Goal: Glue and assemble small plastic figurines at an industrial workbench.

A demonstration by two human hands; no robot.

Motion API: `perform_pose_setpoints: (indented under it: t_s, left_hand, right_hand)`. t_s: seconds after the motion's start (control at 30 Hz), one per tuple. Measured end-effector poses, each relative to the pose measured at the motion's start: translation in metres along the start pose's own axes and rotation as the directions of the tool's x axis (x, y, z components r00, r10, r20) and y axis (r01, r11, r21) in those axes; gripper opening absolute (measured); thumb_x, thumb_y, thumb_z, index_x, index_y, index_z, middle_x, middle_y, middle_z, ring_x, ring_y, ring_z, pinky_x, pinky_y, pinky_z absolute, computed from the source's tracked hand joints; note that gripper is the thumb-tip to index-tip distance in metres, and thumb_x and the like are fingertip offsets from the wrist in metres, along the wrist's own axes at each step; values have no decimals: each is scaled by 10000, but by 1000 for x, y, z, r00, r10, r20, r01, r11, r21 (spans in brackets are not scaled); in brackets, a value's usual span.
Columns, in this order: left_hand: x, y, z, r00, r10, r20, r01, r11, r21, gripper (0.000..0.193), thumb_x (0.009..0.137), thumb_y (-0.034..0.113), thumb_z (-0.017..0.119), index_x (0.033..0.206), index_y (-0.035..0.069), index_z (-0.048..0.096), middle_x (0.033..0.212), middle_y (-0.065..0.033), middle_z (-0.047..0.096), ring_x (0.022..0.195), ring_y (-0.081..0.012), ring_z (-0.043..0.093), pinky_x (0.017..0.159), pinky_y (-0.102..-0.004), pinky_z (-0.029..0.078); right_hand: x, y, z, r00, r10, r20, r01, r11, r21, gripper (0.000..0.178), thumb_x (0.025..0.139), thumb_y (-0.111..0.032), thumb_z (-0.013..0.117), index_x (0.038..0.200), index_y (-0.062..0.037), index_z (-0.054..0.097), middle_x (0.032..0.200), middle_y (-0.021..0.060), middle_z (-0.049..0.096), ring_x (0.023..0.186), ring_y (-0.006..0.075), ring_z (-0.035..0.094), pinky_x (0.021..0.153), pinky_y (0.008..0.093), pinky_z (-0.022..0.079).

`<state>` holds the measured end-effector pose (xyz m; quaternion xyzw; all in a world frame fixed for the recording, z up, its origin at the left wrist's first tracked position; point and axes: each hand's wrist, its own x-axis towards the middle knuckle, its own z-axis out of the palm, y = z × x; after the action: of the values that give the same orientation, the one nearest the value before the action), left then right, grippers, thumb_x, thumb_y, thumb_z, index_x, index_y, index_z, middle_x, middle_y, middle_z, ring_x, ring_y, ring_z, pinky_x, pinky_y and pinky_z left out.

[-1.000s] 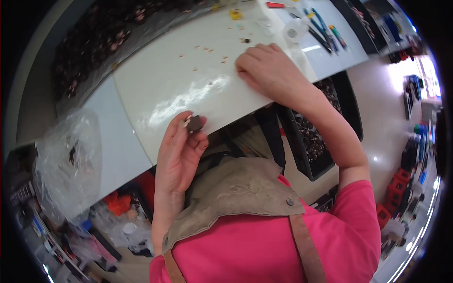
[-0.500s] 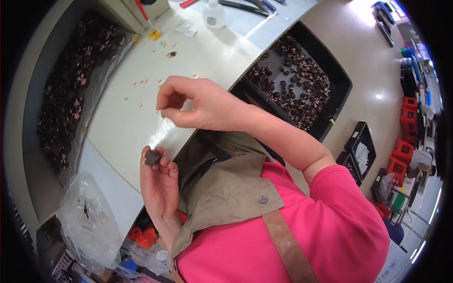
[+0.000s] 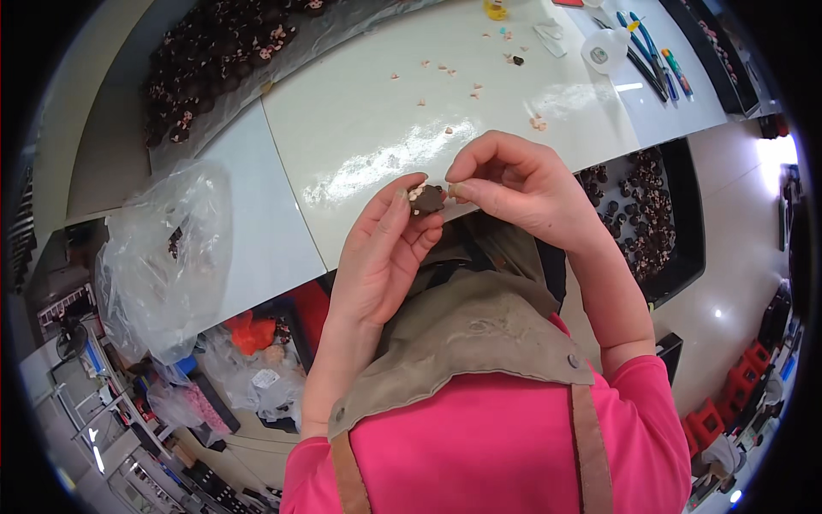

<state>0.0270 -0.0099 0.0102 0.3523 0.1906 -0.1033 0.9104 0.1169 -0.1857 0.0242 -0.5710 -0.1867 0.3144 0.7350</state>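
Note:
In front of my chest, my left hand [image 3: 372, 253] holds a small, dark brown lumpy piece [image 3: 426, 201] between thumb and fingertips. Pale bits sit on its left side, and a reddish spot shows on its right. Just beside it, my right hand [image 3: 531, 193] has thumb and index finger pinched together on a tiny pinkish piece [image 3: 459, 199], mostly hidden by the fingertips. Several pale pink bits [image 3: 443, 68] lie scattered over the white tabletop [image 3: 342, 111], with one small dark piece [image 3: 518, 61] among them.
A dark heap of similar pieces [image 3: 214, 68] lies at the far left. A white squeeze bottle [image 3: 606, 51] stands near pliers [image 3: 651, 47] and pens. To my right, a black tray [image 3: 685, 214] holds more dark pieces. A clear plastic bag [image 3: 171, 257] hangs over the table's left edge.
My right hand has come down from above the table to beside the dark piece. My left hand has raised that piece a little, and the whole view has turned.

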Motion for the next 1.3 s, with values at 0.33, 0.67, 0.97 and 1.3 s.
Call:
perform_pose_setpoints:
  t_s: [0.33, 0.67, 0.97, 1.3]
  left_hand:
    - [0, 0, 0, 1000, -3, 22, 3, 1000, -9, 319, 957, 207, 485, 1217, 22, 490, 1010, -59, 612, 886, -104, 593, 814, -241, 476]
    - [-3, 0, 2, 1000, 8, 7, -9, 996, 88, 323, 946, 210, 513, 1201, 12, 515, 1012, -64, 613, 870, -107, 591, 817, -242, 473]
    - [-3, 0, 5, 999, -12, -43, 19, 986, 167, 341, 935, 242, 535, 1180, 4, 536, 997, -62, 608, 842, -105, 574, 805, -245, 475]
    - [-4, -1, 5, 999, -7, -33, 11, 993, 117, 329, 943, 249, 520, 1163, 5, 539, 989, -58, 607, 824, -93, 577, 796, -243, 479]
  right_hand:
    - [1, 3, 4, 999, 28, 32, -30, 998, 49, 132, 885, -9, 545, 1007, 41, 557, 953, 69, 601, 866, 124, 611, 785, 243, 511]
    - [2, -1, -6, 987, 127, 103, -134, 989, 59, 132, 848, -52, 620, 958, 7, 577, 863, 36, 612, 805, 91, 588, 741, 206, 483]
    - [4, 1, -11, 957, 261, 125, -272, 959, 80, 135, 834, -67, 642, 943, 4, 606, 852, 56, 637, 768, 99, 613, 725, 213, 502]
    - [1, 3, -10, 965, 235, 115, -246, 965, 89, 162, 891, -90, 574, 1014, 14, 601, 910, 66, 645, 842, 111, 624, 776, 215, 502]
